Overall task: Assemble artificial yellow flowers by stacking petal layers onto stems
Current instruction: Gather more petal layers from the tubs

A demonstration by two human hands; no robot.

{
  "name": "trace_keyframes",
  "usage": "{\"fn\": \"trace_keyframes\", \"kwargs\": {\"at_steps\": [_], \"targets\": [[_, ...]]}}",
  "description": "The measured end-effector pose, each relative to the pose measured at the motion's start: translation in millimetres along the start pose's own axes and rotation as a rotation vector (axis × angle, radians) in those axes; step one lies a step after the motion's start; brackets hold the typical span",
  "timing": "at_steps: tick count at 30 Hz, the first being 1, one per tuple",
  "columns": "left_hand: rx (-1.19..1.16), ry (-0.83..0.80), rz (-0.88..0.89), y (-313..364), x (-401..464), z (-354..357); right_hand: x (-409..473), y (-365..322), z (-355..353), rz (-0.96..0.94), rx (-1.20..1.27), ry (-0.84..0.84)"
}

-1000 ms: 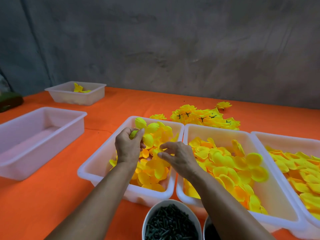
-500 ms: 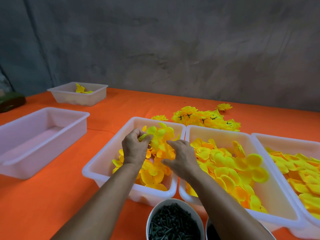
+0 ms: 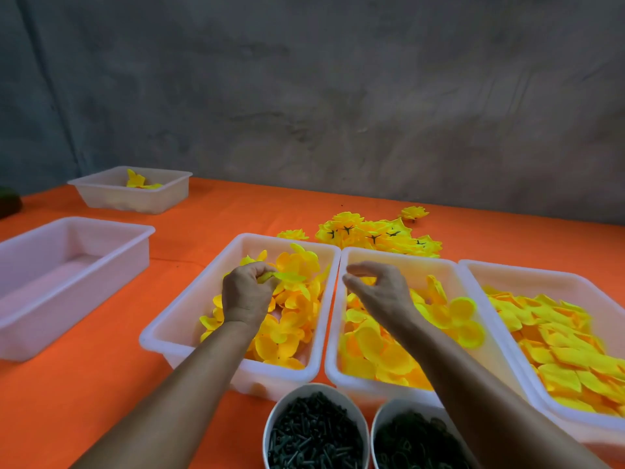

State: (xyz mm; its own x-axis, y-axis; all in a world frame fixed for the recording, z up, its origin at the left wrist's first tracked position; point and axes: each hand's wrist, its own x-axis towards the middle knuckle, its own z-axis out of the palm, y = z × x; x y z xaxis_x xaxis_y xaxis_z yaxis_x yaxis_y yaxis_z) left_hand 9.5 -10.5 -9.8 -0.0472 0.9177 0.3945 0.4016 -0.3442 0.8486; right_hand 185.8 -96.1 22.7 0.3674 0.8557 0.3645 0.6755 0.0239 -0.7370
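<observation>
Petal layer (image 3: 287, 276) pinched in left hand (image 3: 245, 292); right hand (image 3: 380, 292) beside, curled, empty.

Three petal trays (image 3: 340, 262) side by side, two bowls (image 3: 280, 404) before them, finished flowers (image 3: 378, 233) behind.

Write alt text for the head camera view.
A person's left hand pinches a yellow petal layer over a white tray of petals, while the right hand hovers curled over the neighbouring petal tray; two bowls of dark stems sit nearest.
</observation>
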Motion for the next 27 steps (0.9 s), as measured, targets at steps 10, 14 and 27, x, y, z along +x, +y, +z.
{"fn": "trace_keyframes", "kwargs": {"at_steps": [10, 14, 27], "targets": [[0.259, -0.113, 0.098, 4.5, -8.1, 3.0, -30.8, 63.2, -75.3, 0.085, 0.036, 0.263], [0.304, -0.165, 0.154, 8.1, -12.9, 3.9, -38.5, 76.9, -75.6, 0.086, 0.022, 0.32], [0.307, -0.167, 0.146, 7.5, -13.9, 7.2, -40.3, 74.5, -63.8, -0.011, -0.197, 0.2]]}}
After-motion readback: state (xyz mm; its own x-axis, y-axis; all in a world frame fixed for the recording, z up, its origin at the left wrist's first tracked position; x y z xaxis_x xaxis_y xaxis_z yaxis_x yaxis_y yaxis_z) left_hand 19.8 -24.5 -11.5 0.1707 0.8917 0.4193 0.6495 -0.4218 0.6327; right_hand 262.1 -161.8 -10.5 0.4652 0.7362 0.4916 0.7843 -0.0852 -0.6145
